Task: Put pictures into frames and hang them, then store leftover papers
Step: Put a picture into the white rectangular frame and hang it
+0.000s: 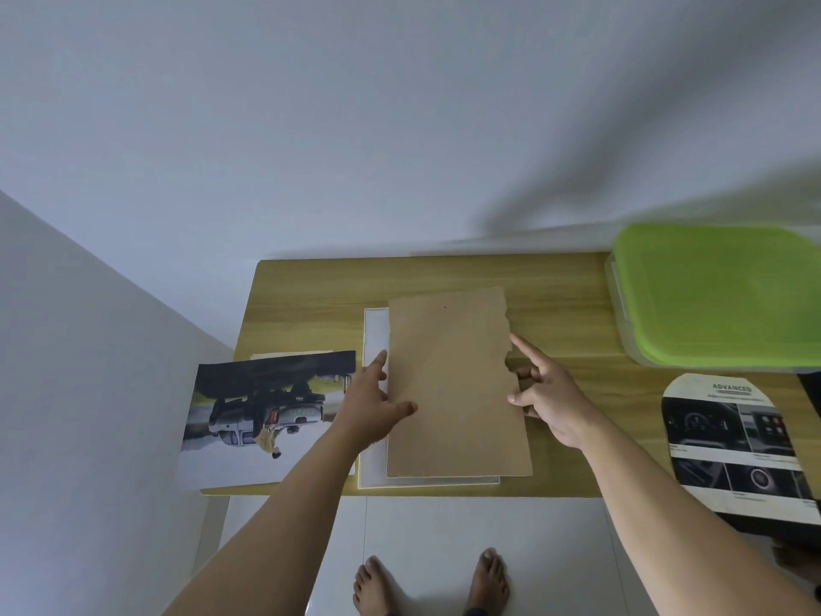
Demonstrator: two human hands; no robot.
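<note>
A brown backing board with a ragged right edge lies over a white picture frame in the middle of the wooden table. My left hand grips the board's left edge, thumb on top. My right hand touches the board's right edge with fingers spread. A car picture lies flat at the table's left end, over another sheet. A printed brochure sheet headed "ADVANCED" lies at the right.
A clear plastic box with a green lid stands at the table's back right. White walls rise behind and to the left. My bare feet stand on the white tiled floor before the table's front edge.
</note>
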